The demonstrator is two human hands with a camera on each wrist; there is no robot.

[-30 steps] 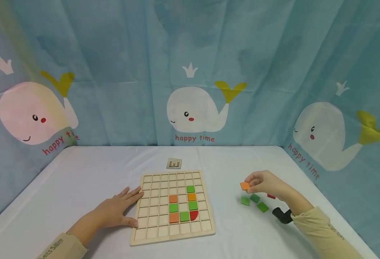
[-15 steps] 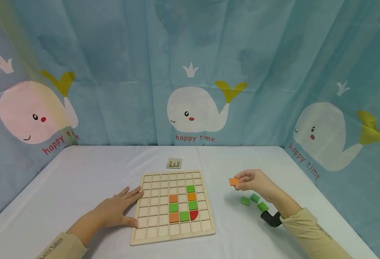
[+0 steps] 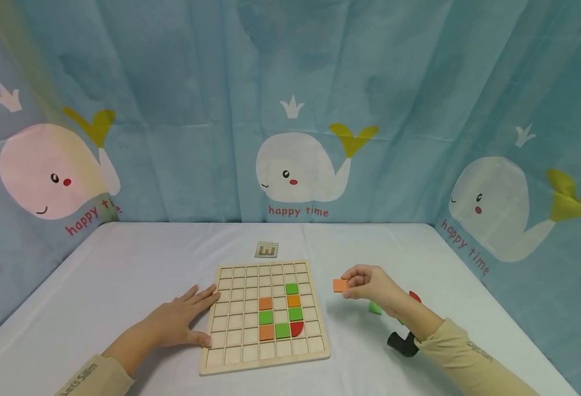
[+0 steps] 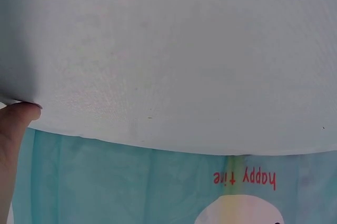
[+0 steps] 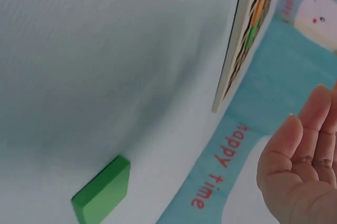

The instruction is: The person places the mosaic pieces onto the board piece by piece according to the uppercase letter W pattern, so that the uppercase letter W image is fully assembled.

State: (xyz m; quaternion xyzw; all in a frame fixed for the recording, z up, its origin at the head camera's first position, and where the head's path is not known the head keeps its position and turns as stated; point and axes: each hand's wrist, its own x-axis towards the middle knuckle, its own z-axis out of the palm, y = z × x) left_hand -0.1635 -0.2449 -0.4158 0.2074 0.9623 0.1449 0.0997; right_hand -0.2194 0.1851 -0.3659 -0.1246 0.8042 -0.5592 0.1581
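In the head view, my right hand [image 3: 372, 286] pinches an orange square tile [image 3: 340, 285] above the table, just right of a wooden grid board [image 3: 236, 352]. My left hand [image 3: 179, 319] lies with fingers spread, fingertips and thumb touching the board's left edge. Orange, green and red tiles sit in some of the board's cells, among them a quarter-round red tile [image 3: 297, 329]. The right wrist view shows my right hand [image 5: 300, 166] with bent fingers; the held tile is out of sight there. Only part of my left hand [image 4: 16, 124] shows in the left wrist view.
A small pattern card [image 3: 267, 249] lies behind the board. Under my right forearm are a loose green tile [image 3: 375, 308], a red tile [image 3: 415, 297] and a black object [image 3: 403, 345] by the wrist. A whale-print curtain [image 3: 191, 137] hangs behind the table.
My right hand has moved left toward the board, carrying the orange tile. The forearm now covers part of the loose green tiles. My left hand has stayed in place.
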